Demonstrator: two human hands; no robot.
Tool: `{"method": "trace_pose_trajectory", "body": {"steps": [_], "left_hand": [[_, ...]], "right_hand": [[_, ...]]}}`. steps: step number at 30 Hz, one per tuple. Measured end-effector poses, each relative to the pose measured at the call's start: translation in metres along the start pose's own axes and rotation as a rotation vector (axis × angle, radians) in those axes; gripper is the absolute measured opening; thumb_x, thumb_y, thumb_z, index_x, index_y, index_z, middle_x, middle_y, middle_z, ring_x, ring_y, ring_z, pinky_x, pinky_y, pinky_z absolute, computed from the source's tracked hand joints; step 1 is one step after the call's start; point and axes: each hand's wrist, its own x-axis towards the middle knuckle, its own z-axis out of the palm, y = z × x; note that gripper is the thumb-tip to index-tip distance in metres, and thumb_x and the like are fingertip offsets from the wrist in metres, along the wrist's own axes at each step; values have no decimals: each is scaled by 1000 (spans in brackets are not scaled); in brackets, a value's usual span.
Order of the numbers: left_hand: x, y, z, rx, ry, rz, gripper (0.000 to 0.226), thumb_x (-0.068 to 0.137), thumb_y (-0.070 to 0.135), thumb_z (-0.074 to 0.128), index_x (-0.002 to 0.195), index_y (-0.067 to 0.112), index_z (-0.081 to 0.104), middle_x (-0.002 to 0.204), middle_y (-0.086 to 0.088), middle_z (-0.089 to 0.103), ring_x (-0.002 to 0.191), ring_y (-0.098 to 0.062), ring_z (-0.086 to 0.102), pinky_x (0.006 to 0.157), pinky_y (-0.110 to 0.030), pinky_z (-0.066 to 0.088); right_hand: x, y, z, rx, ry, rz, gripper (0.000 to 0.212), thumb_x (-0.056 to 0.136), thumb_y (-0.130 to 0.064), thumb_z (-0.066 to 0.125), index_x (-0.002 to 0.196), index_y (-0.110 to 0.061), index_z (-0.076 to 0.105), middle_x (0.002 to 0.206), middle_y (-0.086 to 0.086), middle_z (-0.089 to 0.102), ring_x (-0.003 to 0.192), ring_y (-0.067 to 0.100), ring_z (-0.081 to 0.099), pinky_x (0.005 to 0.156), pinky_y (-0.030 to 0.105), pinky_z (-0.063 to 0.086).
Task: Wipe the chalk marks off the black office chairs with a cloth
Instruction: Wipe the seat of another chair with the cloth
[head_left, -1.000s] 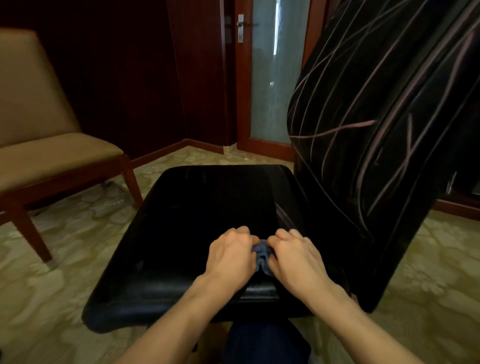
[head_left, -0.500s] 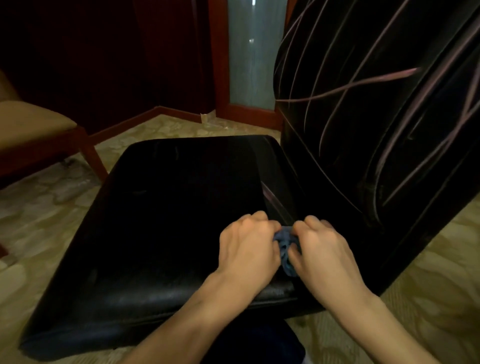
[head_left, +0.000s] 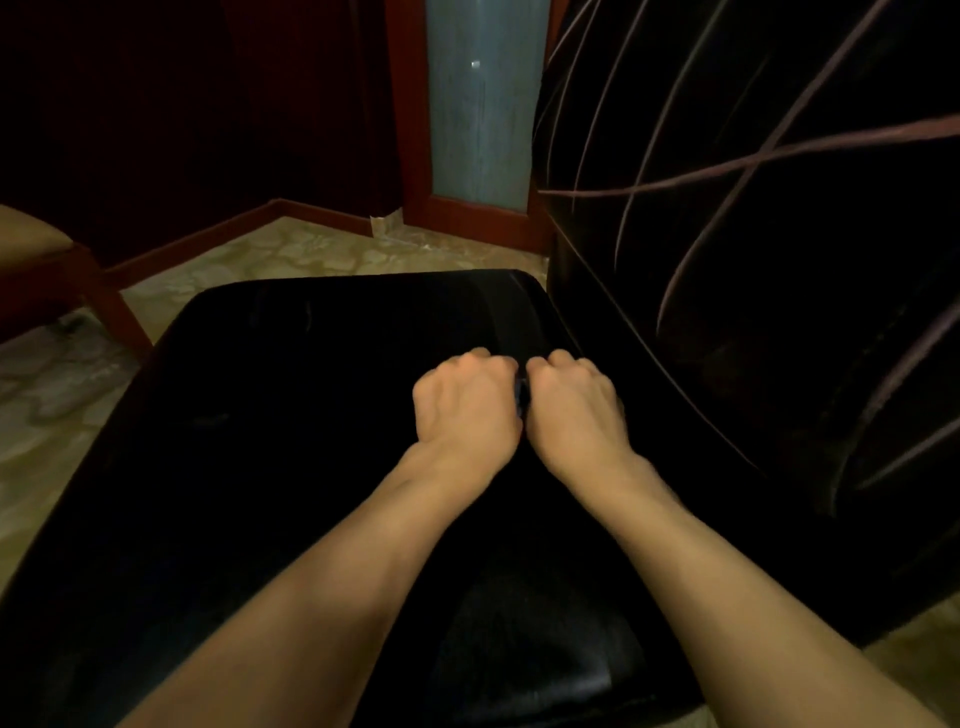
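A black office chair fills the view, its seat (head_left: 291, 415) below me and its backrest (head_left: 753, 312) rising on the right. Several long pinkish chalk lines (head_left: 779, 150) cross the backrest. My left hand (head_left: 467, 400) and my right hand (head_left: 574, 402) sit side by side on the seat, close to the backrest, fingers curled. Together they grip a small blue cloth (head_left: 522, 397), of which only a dark sliver shows between them.
A tan chair with red-brown wooden legs (head_left: 78, 291) stands at the left. Dark wood walls and a door with a frosted glass panel (head_left: 483, 104) are behind. Patterned beige carpet (head_left: 311, 254) lies around the chair.
Both hands have slid forward across the seat and closed together, hiding most of the cloth. The camera has moved closer and lower over the chair.
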Motion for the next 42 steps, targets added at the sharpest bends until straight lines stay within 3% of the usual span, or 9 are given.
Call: {"method": "trace_pose_trajectory", "body": {"steps": [9, 14, 18, 22, 27, 31, 37, 42], "left_hand": [[115, -35, 27, 95, -16, 3, 23, 98, 25, 53, 117, 26, 66, 119, -3, 64, 110, -27, 63, 71, -34, 41], [166, -50, 41, 99, -17, 25, 26, 96, 26, 55, 120, 25, 64, 117, -8, 66, 112, -30, 63, 74, -34, 40], [204, -56, 50, 113, -12, -1, 28, 97, 21, 53, 121, 19, 65, 120, -11, 66, 114, -31, 62, 75, -33, 43], [228, -64, 60, 113, 8, 21, 29, 96, 19, 55, 124, 19, 63, 122, -10, 64, 115, -30, 61, 78, -35, 46], [233, -65, 71, 28, 29, 10, 31, 98, 19, 53, 128, 23, 59, 129, -6, 58, 121, -28, 55, 87, -37, 47], [223, -61, 72, -59, -4, 17, 26, 99, 22, 51, 125, 23, 58, 130, -6, 53, 124, -28, 50, 88, -37, 45], [189, -43, 46, -60, -105, 84, 27, 94, 25, 58, 120, 25, 62, 124, -6, 62, 118, -29, 59, 96, -39, 43], [141, -31, 34, -43, -158, 150, 25, 93, 20, 58, 118, 26, 60, 120, -4, 58, 116, -27, 54, 91, -40, 39]], "right_hand": [[117, -11, 28, 36, -36, 108, 27, 101, -21, 45, 124, -13, 57, 128, 12, 54, 119, 33, 51, 83, 37, 40], [180, 0, 45, 98, -61, 110, 24, 93, -19, 55, 116, -13, 61, 124, 13, 58, 117, 35, 56, 89, 39, 46], [222, 2, 63, 197, -36, 135, 21, 97, -16, 44, 111, -18, 59, 124, 12, 56, 118, 35, 54, 86, 38, 42], [243, 6, 67, 214, -27, 74, 27, 94, -9, 53, 120, -12, 60, 126, 13, 55, 120, 33, 53, 95, 37, 43], [247, 9, 72, 284, 25, 124, 26, 99, -11, 43, 118, -11, 61, 120, 12, 58, 115, 32, 55, 80, 32, 37], [234, 17, 72, 312, 30, 196, 20, 98, -17, 43, 102, -19, 63, 115, 11, 62, 109, 32, 59, 75, 29, 36], [191, 26, 57, 177, -18, 193, 27, 100, -22, 40, 112, -21, 64, 116, 9, 61, 94, 25, 56, 75, 31, 35], [127, 27, 47, 90, -11, 104, 28, 100, -13, 39, 120, -14, 58, 119, 12, 54, 110, 33, 54, 82, 38, 41]]}}
